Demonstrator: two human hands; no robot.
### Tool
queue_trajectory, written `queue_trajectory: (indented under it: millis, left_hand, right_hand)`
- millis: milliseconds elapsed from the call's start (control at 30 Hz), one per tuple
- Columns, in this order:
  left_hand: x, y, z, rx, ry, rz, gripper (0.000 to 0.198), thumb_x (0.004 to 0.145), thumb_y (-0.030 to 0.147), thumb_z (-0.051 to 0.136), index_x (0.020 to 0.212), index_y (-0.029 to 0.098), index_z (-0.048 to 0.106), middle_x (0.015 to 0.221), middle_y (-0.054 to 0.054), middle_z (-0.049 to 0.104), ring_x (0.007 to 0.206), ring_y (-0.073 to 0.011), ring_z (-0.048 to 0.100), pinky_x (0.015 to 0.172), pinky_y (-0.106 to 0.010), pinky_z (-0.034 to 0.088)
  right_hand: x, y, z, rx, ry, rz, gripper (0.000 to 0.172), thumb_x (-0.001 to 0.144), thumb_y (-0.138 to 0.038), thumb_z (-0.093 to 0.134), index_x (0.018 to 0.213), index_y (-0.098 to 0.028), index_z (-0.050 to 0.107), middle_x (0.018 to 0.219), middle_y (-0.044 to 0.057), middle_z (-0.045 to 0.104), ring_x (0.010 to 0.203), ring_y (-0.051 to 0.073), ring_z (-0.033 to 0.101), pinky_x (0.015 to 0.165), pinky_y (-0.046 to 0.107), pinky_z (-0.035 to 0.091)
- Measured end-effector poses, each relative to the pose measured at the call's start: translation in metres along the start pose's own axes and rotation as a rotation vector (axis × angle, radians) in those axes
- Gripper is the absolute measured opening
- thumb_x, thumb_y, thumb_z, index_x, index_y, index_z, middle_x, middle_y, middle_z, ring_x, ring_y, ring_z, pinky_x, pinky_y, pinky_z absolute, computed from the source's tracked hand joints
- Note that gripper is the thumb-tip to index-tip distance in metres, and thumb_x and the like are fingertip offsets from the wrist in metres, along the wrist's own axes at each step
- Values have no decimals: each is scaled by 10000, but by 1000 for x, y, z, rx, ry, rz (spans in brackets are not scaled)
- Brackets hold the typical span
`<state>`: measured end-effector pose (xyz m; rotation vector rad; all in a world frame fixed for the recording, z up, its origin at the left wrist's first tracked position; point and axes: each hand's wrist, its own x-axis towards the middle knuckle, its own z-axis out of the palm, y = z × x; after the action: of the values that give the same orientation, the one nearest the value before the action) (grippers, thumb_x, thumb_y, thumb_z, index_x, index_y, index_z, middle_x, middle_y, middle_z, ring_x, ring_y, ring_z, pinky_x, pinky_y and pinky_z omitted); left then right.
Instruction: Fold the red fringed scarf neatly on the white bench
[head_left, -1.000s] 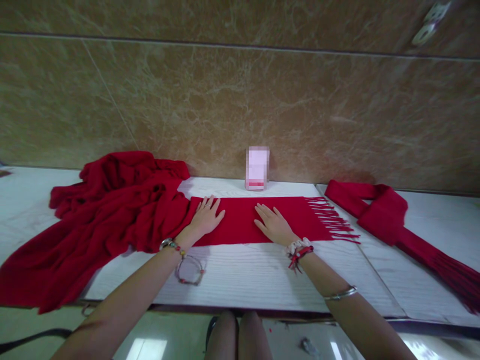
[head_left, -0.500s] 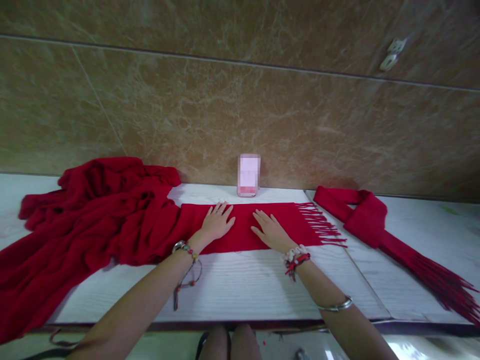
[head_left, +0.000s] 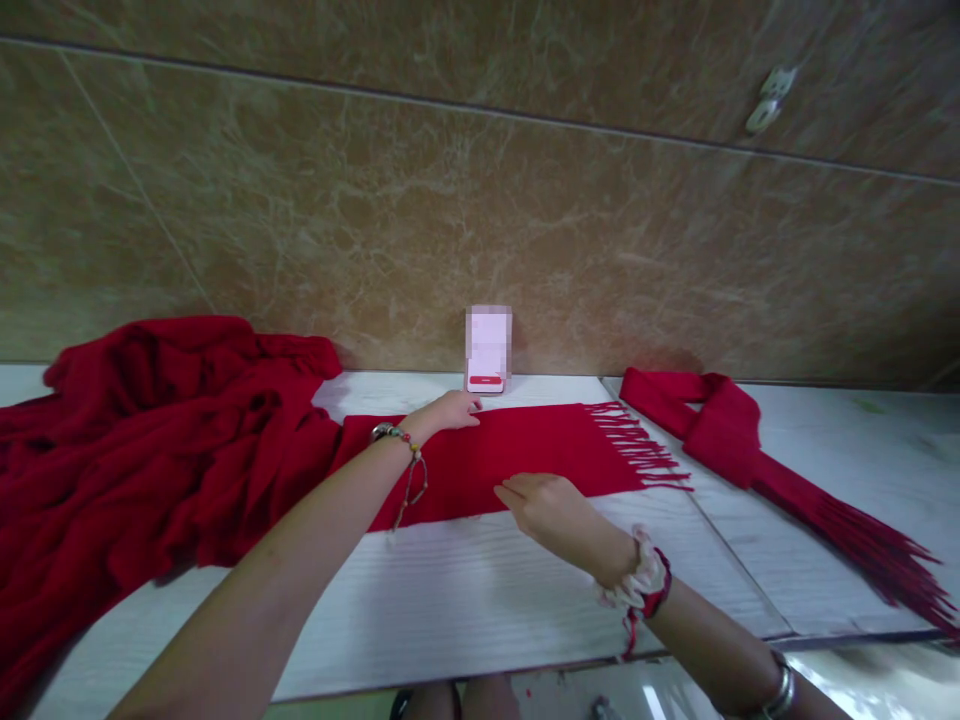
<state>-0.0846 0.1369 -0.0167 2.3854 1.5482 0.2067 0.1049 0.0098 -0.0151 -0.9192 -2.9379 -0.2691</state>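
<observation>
A red fringed scarf (head_left: 517,445) lies stretched flat across the white tabletop, its tassels on the right. My left hand (head_left: 452,410) is at the scarf's far edge, just in front of an upright phone (head_left: 489,345). Its fingers are slightly bent, with a small gap between thumb and fingers, and nothing shows in them. Over the scarf's near edge is my right hand (head_left: 546,505), turned partly sideways with its fingers stretched out together. Whether it touches the cloth is unclear. Toward the left the scarf runs into a large crumpled heap of red cloth (head_left: 225,430).
A second red scarf (head_left: 724,430), folded over itself with a long fringe, lies on the right of the white tabletop (head_left: 420,610). A brown marbled wall (head_left: 375,220) rises behind the table. A small white fitting (head_left: 771,100) is mounted on it.
Both hands were lying flat on the scarf. My left hand has moved to the far edge, and my right hand has come back to the near edge and turned sideways. The view has shifted slightly.
</observation>
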Motion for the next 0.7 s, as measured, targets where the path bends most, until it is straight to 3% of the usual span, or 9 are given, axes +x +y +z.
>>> queue_trajectory:
  millis: [100, 267, 400, 500, 700]
  left_hand:
    - [9, -2, -1, -37, -46, -7, 182, 623, 186, 586, 789, 160, 658, 679, 2, 646, 630, -138, 544, 587, -207, 394]
    - [18, -13, -7, -103, -142, -16, 86, 577, 252, 611, 579, 165, 614, 508, 38, 551, 511, -114, 457, 494, -210, 331]
    - [16, -27, -10, -156, -163, -24, 95, 580, 263, 590, 566, 171, 610, 496, 48, 539, 506, -105, 438, 499, -206, 323]
    - [11, -36, -13, -194, -169, -25, 96, 575, 263, 589, 599, 179, 628, 507, 53, 554, 517, -102, 444, 506, -193, 329]
    - [1, -50, -16, -249, -158, -30, 145, 578, 258, 580, 666, 172, 657, 598, 34, 618, 575, -114, 483, 550, -194, 348]
  right_hand:
    - [6, -4, -2, -55, -35, -24, 168, 810, -63, 475, 908, -137, 591, 817, 64, 638, 719, 161, 597, 582, 265, 449]
    - [9, -6, 4, -117, 1, -5, 131, 809, -76, 494, 889, -138, 577, 800, 59, 622, 718, 184, 580, 591, 298, 434]
    - [8, -7, 12, -118, 94, 27, 116, 828, -105, 487, 901, -147, 567, 819, 53, 613, 746, 175, 555, 639, 300, 418]
    - [10, -12, 13, -141, 164, -44, 112, 841, -120, 475, 908, -151, 559, 844, 51, 599, 764, 172, 529, 663, 304, 402]
    - [19, -27, 16, -165, 228, -107, 128, 842, -97, 454, 801, -141, 567, 719, 37, 573, 681, 168, 506, 613, 306, 377]
